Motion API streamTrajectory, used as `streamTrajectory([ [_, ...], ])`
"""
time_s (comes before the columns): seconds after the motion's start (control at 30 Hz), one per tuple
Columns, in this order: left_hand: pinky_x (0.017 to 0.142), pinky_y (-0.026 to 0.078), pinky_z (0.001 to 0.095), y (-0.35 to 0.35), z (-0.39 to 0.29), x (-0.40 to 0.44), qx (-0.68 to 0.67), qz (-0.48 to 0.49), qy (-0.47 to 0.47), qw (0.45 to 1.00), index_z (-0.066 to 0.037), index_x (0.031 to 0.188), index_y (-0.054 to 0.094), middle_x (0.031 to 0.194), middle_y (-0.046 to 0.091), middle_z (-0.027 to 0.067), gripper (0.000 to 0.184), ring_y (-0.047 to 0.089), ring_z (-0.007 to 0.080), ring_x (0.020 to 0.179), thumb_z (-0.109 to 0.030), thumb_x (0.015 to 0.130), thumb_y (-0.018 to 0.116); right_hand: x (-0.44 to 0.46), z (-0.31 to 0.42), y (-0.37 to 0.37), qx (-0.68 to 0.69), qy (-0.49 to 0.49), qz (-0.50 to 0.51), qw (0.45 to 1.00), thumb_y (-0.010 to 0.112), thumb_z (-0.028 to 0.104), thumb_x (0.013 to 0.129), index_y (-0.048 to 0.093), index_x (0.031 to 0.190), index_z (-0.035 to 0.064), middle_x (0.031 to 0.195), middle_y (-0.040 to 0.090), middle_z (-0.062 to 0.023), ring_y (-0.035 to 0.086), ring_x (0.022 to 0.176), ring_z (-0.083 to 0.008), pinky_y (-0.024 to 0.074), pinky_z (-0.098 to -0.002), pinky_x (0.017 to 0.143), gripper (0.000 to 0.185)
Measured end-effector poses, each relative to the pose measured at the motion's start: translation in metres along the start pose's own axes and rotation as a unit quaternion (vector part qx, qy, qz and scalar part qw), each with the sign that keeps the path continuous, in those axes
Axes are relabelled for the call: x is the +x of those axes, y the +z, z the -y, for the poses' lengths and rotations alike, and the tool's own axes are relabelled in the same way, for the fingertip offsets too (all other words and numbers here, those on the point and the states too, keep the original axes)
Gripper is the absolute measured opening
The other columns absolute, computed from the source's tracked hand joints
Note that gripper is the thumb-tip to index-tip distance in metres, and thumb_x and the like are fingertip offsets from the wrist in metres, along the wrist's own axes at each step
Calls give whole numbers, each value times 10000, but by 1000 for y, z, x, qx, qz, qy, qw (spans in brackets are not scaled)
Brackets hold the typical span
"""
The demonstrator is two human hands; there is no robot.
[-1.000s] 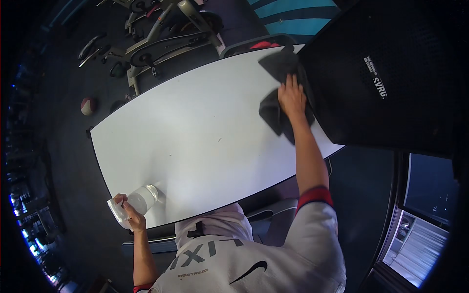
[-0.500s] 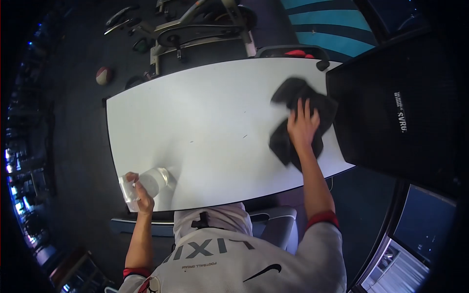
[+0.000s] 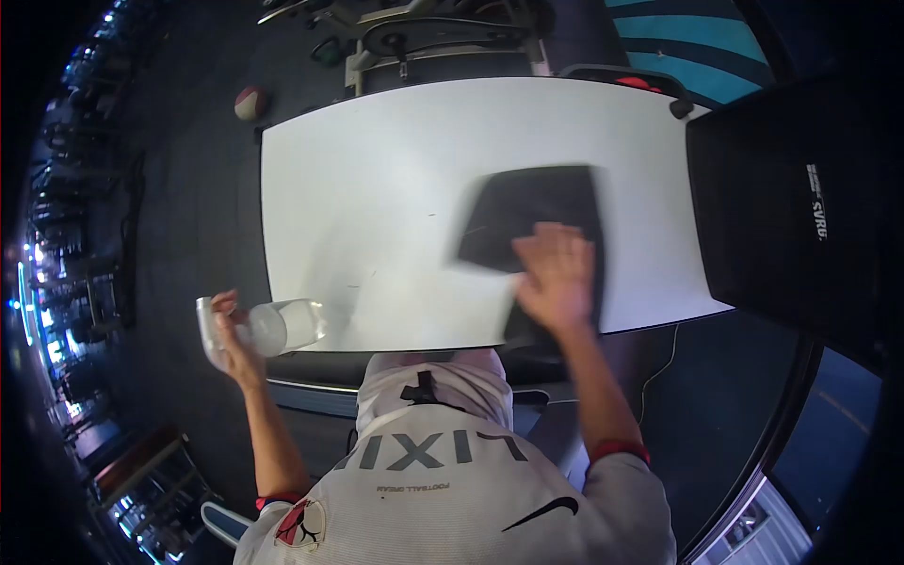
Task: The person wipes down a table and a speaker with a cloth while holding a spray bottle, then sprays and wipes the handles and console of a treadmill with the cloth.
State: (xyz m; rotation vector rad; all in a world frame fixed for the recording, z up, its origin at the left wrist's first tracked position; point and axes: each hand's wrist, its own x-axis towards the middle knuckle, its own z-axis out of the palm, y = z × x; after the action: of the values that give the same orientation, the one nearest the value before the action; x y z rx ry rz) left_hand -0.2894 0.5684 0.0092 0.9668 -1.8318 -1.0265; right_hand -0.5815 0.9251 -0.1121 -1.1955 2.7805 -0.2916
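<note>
My left hand (image 3: 237, 341) is wrapped round the neck of a clear spray bottle (image 3: 294, 325), held tilted on its side over the near left corner of the white table (image 3: 377, 169). The bottle's body points right. My right hand (image 3: 557, 278) lies with its fingers stretched out on a dark cloth (image 3: 537, 202), right of the table's middle. Part of the cloth spreads flat beyond the fingers, and another part reaches toward the near edge under the wrist. Motion blurs the cloth and this hand. A few small dark marks show on the tabletop.
A black case-like object (image 3: 772, 198) with white lettering stands against the table's right end. Exercise equipment (image 3: 443, 38) and a red-and-white ball (image 3: 250, 104) are beyond the table. A bin with red items (image 3: 640, 83) sits at the far right edge.
My right hand has drawn the cloth left and toward me, and the cloth has spread flatter. My left hand still holds the spray bottle. The whole view has shifted.
</note>
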Motion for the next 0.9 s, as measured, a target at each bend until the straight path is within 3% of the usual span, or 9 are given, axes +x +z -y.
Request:
streamTrajectory([
  [0.13,779,456,302,-97,0,12,78,-48,38,995,-16,1095,605,1118,593,71,368,551,138,924,-356,1041,476,-71,-128,39,-145,333,-114,925,481,445,967,447,1497,179,1577,350,-174,300,1440,-448,263,-616,1143,594],
  [0.23,783,454,307,-153,4,10,110,-90,32,989,-15,1093,608,1113,591,72,367,552,142,919,-350,1039,467,-56,-60,57,-193,433,-53,879,437,505,1001,420,1507,118,1569,341,-219,333,1405,-500,320,-630,1100,637],
  [0.33,776,451,303,-175,5,0,135,-114,38,984,-19,1094,615,1117,586,72,362,552,146,899,-342,1037,462,-13,103,65,-188,192,-36,963,522,449,917,389,1505,42,1564,295,-288,220,1431,-557,136,-692,1142,727],
  [0.5,778,436,303,-196,25,-12,104,-109,-21,988,-37,1081,610,1112,584,66,355,547,143,924,-363,1031,478,45,340,81,50,-240,1,969,583,344,896,483,1441,114,1548,363,-209,282,1417,-520,187,-683,1141,600],
  [0.57,790,429,302,-206,37,-16,65,-120,-38,990,-44,1079,605,1113,580,62,348,542,141,939,-366,1030,483,34,352,105,230,-346,0,910,599,367,894,514,1419,133,1560,367,-158,284,1436,-475,197,-671,1141,581],
  [0.63,801,423,301,-218,45,-22,51,-135,-52,988,-48,1080,601,1115,576,59,342,538,140,954,-366,1030,486,37,312,102,177,-357,25,917,641,419,855,535,1408,178,1569,358,-136,271,1453,-445,188,-660,1150,613],
  [0.77,815,413,301,-230,63,-51,96,-182,-65,976,-42,1079,597,1119,570,56,343,533,143,993,-362,1032,486,92,174,58,52,-160,40,985,656,462,805,528,1419,216,1573,331,-186,228,1443,-515,141,-683,1152,674],
  [0.83,814,412,301,-234,65,-69,128,-196,-80,969,-40,1078,598,1114,571,55,345,535,147,1001,-363,1032,487,151,108,113,-32,-44,-101,993,540,522,900,424,1504,179,1597,264,-226,188,1445,-544,115,-681,1153,704],
  [0.9,797,420,305,-241,68,-76,155,-202,-86,963,-24,1086,601,1090,582,59,361,545,152,985,-365,1027,499,228,140,111,-96,103,-147,979,563,527,891,420,1493,139,1542,330,-251,273,1376,-563,213,-667,1110,730],
])
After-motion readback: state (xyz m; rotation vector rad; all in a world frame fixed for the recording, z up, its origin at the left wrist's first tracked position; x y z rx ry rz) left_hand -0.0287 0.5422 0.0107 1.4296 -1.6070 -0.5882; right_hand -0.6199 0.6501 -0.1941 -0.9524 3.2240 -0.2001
